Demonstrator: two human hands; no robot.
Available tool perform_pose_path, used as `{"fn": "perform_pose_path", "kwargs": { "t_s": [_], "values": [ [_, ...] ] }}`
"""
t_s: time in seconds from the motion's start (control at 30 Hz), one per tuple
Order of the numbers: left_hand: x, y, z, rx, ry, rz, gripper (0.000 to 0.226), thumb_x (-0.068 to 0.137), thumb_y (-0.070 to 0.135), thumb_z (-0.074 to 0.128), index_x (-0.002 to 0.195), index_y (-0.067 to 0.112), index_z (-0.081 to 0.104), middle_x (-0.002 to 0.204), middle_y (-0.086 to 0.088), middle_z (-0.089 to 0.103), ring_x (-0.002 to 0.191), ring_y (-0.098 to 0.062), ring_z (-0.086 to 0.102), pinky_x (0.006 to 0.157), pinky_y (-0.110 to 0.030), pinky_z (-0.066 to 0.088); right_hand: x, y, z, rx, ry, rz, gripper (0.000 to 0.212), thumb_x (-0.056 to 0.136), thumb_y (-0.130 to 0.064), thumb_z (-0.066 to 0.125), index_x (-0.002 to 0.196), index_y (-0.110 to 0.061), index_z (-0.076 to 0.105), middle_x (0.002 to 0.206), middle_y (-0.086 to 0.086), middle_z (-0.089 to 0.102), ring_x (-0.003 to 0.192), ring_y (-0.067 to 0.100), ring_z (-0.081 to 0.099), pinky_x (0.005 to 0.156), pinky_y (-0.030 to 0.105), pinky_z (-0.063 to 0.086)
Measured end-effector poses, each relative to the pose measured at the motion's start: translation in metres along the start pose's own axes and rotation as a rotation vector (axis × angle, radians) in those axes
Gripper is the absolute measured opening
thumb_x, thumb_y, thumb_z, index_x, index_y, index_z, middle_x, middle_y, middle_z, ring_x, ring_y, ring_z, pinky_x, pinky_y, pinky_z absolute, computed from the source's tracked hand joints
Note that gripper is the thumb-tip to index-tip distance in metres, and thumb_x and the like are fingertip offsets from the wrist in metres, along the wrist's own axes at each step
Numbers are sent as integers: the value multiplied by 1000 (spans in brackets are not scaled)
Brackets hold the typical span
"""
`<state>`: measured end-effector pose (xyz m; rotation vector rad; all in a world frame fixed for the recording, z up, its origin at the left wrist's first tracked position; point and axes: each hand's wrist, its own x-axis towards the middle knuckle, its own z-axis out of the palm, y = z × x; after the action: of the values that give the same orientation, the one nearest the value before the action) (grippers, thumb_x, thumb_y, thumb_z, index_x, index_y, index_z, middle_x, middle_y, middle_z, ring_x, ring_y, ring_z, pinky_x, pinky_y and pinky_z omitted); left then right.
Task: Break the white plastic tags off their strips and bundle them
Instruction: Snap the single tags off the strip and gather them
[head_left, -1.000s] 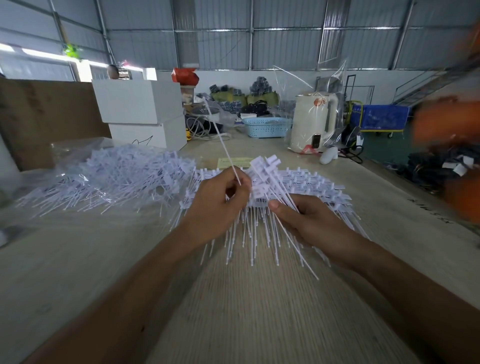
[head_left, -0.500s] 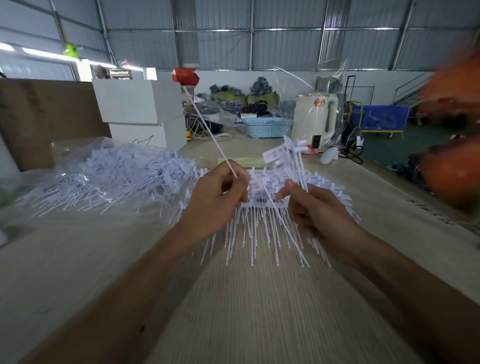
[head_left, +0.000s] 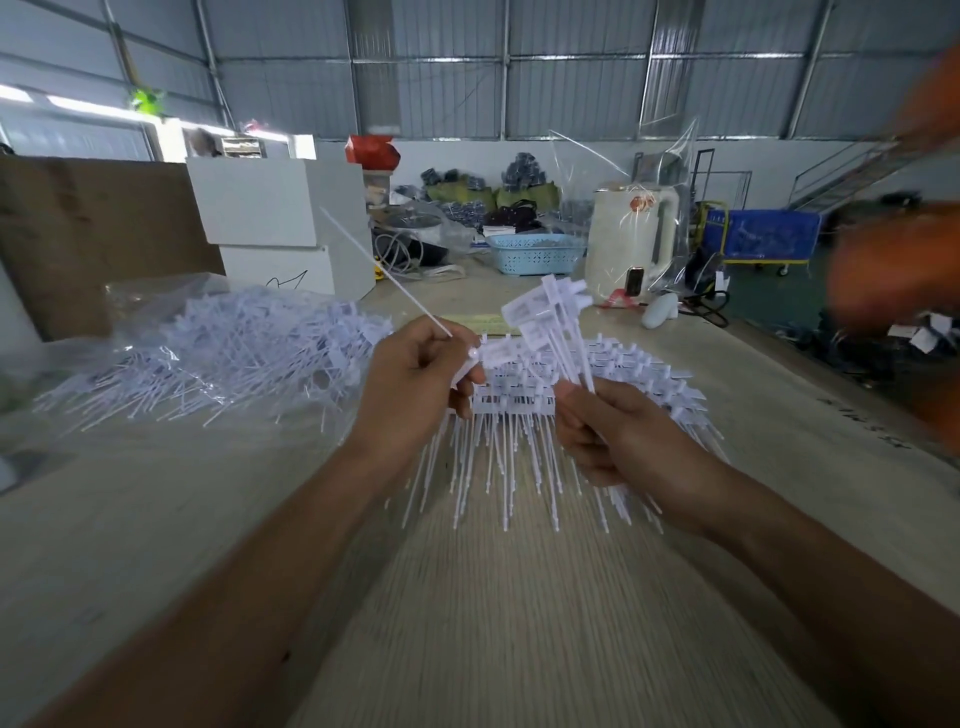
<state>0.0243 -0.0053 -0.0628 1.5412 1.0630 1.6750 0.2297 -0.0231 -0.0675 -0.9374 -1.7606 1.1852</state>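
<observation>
Between the fingers: the moment of adding one freed tag to the bundle.

Left hand (head_left: 415, 382): fingers (head_left: 465, 387) curled round a single white tag (head_left: 384, 270), pinched near its flag end; its thin tail slants up and away to the left, above the knuckles.

Right hand (head_left: 618, 431): fingers clenched on a small bundle of freed tags (head_left: 558, 327), stems gripped low, flag heads fanned out above the fingertips.

Strips of uncut tags (head_left: 519, 410): lying on the worktop (head_left: 519, 597) directly beyond and beneath both hands, tails pointing toward the person.

Loose heap of tags (head_left: 223, 348): on clear plastic sheeting, well apart to the left of the left fingers.

Change, last second: the bundle has risen from resting low against the strips to standing upright above them; the single tag's tail has swung lower and its flag end has drawn closer to the bundle.

Meaning for the task: one more tag appears to be off its strip and about to join the bundle; breaking is paused, gathering is in hand.

Progress (judged): early to middle; many tags remain attached on the strips.

Next move (judged): lay the single tag alongside the gripped stems, heads level, then return to the strips.

Risk (judged): thin stems may splay or slip from the right fingers as the bundle thickens.

Background: white boxes (head_left: 270, 200), blue basket (head_left: 535, 253), white kettle (head_left: 631, 234).
</observation>
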Motion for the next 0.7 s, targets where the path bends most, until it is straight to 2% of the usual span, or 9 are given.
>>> {"fn": "perform_pose_path", "kwargs": {
  "t_s": [0.1,0.13,0.2,0.27,0.33,0.43,0.53,0.7],
  "values": [
    [16,-6,-25,-65,243,-70,11,94,0,57,89,3,66,66,-8,62,57,-18,55,50,-32,49,-1,2,1,39,-22,-21,40,107,-31,41,72,-13,34,61,-1,30,47,10,25,44,20,29],
    [20,-8,-35,-32,307,-59,12,94,0,55,90,3,66,66,-7,61,57,-18,54,51,-33,48,-1,3,0,84,7,-15,39,107,-31,42,73,-13,37,61,0,33,47,11,26,44,22,28],
    [24,-13,-49,183,337,20,17,96,3,52,94,6,69,70,-4,62,58,-17,54,54,-35,50,0,3,-3,168,81,4,34,107,-31,43,78,-13,44,63,2,43,45,11,30,43,23,27],
    [21,-13,-45,434,258,163,19,99,13,55,102,13,74,84,-1,67,64,-16,58,60,-30,53,1,4,-4,177,118,29,30,107,-31,44,84,-11,49,65,5,49,44,12,32,42,23,27],
    [14,-10,-31,617,128,377,21,99,16,59,113,12,74,96,-3,64,71,-17,59,68,-24,52,0,6,-3,167,99,66,29,107,-28,44,84,-12,53,62,5,46,45,12,30,41,22,24],
    [5,-3,-9,726,-43,636,27,96,9,61,120,5,70,93,-9,59,77,-16,54,70,-18,44,1,10,-2,184,86,93,41,107,-26,45,69,-22,60,58,1,38,46,11,26,41,22,20],
    [-5,-2,3,828,-112,743,30,95,8,61,124,4,67,95,-11,59,79,-20,54,70,-27,46,5,14,2,270,83,117,30,102,-33,52,84,-12,65,57,0,35,42,9,25,37,17,21],
    [-11,-2,4,880,-89,792,24,94,4,63,117,4,67,105,-13,65,93,-29,59,76,-34,48,5,17,10,385,-71,161,46,93,-59,52,89,-16,67,61,-2,35,47,10,22,38,19,21]
  ]
}}
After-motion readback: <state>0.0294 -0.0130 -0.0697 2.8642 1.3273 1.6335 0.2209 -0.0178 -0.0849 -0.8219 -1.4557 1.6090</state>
